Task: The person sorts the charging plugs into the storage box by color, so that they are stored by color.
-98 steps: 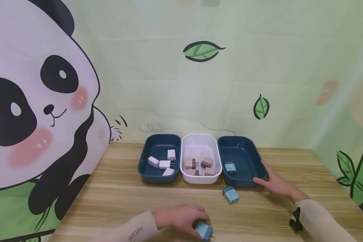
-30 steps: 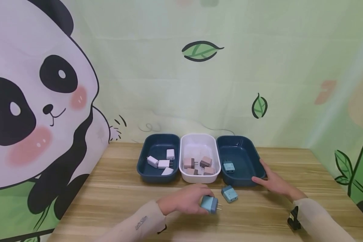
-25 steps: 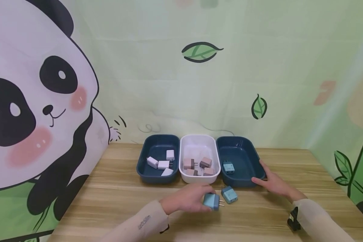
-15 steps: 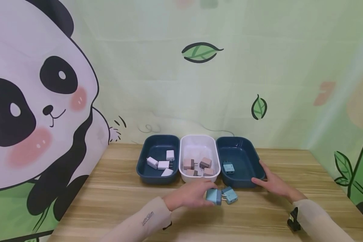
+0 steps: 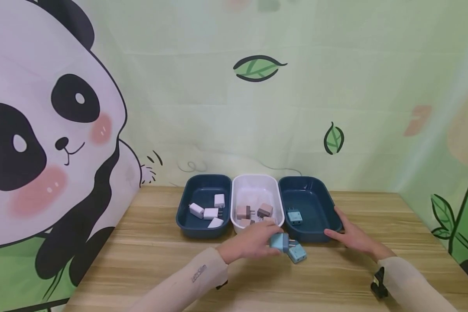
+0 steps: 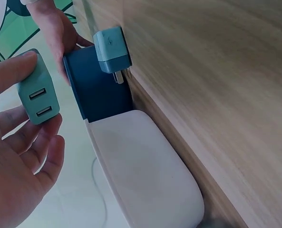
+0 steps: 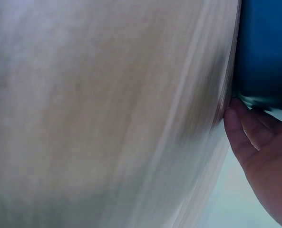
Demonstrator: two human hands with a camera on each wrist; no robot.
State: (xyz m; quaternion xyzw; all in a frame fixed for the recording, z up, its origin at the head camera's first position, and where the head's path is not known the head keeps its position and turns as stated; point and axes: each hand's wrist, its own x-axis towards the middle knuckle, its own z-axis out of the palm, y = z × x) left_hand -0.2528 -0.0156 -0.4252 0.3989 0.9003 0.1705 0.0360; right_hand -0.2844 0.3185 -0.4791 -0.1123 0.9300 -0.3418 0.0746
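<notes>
My left hand (image 5: 247, 243) pinches a light-blue and slate-blue USB charger (image 5: 278, 242) between thumb and fingers, its metal prongs pointing right. Two USB ports show on the held charger (image 6: 39, 97) in the left wrist view. Just beyond and below it, a matching blue charger (image 5: 297, 253) lies on the table, partly overlapped in the head view. My right hand (image 5: 352, 233) touches the front right corner of the right dark blue tray (image 5: 312, 200), fingers along the side and thumb at the front. Inside that tray sits one blue charger (image 5: 294, 217).
Left of it stand a white tray (image 5: 256, 190) with several pink-brown chargers (image 5: 243, 212), partly behind my left hand, and another dark blue tray (image 5: 204, 190) with several white chargers (image 5: 211, 213). All three trays sit side by side on the wooden table (image 5: 152, 255) before a panda-print backdrop (image 5: 203, 108).
My left hand has carried the blue charger away from the table's near edge, forward and right, up to the loose charger in front of the right tray. My right hand keeps its place.
</notes>
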